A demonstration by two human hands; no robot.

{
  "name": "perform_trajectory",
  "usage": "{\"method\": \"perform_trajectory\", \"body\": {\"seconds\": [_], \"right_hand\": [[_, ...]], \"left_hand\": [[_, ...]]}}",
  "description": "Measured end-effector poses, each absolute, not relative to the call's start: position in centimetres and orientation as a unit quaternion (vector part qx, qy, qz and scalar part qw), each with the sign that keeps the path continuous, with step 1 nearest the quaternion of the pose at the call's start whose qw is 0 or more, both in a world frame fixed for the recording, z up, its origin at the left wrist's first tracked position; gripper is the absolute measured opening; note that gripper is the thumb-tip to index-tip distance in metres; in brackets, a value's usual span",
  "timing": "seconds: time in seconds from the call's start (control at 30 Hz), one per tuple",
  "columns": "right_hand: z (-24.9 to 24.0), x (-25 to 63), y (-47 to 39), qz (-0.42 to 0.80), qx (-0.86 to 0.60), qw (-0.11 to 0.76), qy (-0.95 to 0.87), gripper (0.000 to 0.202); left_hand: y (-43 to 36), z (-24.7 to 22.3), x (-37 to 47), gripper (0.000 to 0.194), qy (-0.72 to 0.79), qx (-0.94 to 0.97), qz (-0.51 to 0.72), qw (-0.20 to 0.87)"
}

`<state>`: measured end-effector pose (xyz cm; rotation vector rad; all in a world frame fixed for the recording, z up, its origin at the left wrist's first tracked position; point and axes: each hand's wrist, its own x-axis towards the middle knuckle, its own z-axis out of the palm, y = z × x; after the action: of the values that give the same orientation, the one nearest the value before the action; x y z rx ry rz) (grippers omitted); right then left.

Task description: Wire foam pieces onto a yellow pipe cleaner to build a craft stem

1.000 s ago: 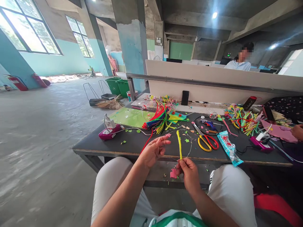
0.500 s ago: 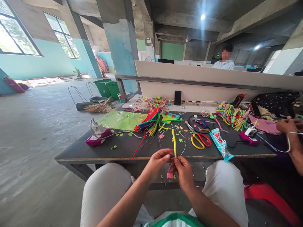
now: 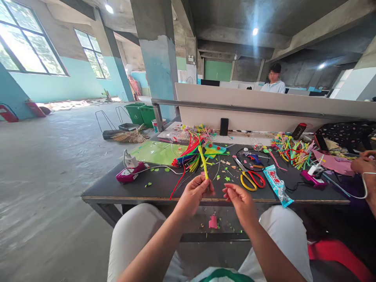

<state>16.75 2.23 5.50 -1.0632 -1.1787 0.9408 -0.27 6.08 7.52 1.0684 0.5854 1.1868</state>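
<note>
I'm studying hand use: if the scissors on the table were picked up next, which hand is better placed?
Probably the right hand: it looks free and is nearer the scissors, which lie just beyond it. The left hand is occupied, pinching the yellow fuzzy stem.

Pale trousers (image 3: 135, 239), green-and-white top (image 3: 223, 275)

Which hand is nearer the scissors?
Right. The right hand is just short of the scissors, on the person's side of the handles, not touching them. The left hand is farther off to the left, holding a yellow fuzzy stick.
</note>
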Motion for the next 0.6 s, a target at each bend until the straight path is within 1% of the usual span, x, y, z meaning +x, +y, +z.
{"method": "perform_trajectory", "body": {"seconds": [0.1,0.2,0.33,0.47,0.6], "right_hand": [[7.6,16.6,2.9,0.501,-0.385,0.639,-0.439,0.031],[8.2,15.9,3.3,0.563,-0.324,0.645,-0.402,0.028],[7.4,15.2,3.3,0.586,-0.301,0.644,-0.389,0.02],[6.6,15.3,3.2,0.59,-0.302,0.638,-0.391,0.019],[6.2,15.4,2.9,0.582,-0.302,0.644,-0.393,0.017]], "left_hand": [[5.7,8.3,0.0,0.025,0.251,0.481,0.498,0.677],[5.1,7.7,0.3,0.027,0.254,0.463,0.48,0.7],[4.5,6.7,-0.2,0.027,0.245,0.432,0.467,0.731],[4.3,6.1,-1.1,0.027,0.211,0.431,0.437,0.761],[4.3,5.3,-1.0,0.024,0.204,0.456,0.424,0.755]]}}
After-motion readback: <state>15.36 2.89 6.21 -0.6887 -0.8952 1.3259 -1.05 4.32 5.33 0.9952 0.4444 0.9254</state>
